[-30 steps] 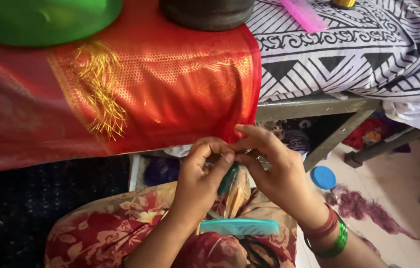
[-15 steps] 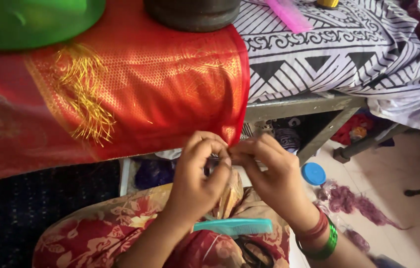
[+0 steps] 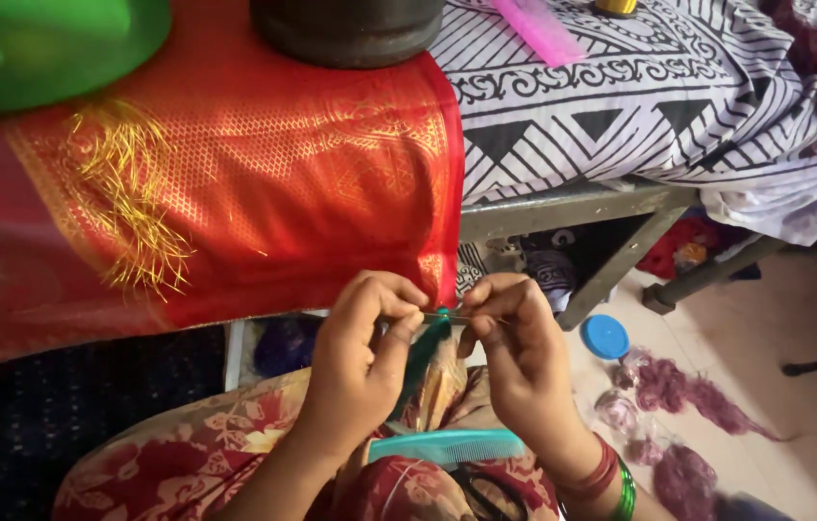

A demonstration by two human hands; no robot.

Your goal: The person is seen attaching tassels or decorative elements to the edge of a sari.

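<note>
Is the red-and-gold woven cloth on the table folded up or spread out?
Spread out. The red-and-gold woven cloth lies flat across the tabletop and drapes over its front edge, with loose gold threads on top.

Left hand [image 3: 362, 357] and right hand [image 3: 517, 352]: fingertips pinching a thin thread [image 3: 447, 315] between them, centre. Teal comb [image 3: 447, 447] at 6 o'clock. Red cloth [image 3: 235, 183] at 11. Blue lid [image 3: 605, 337] at 4.
</note>
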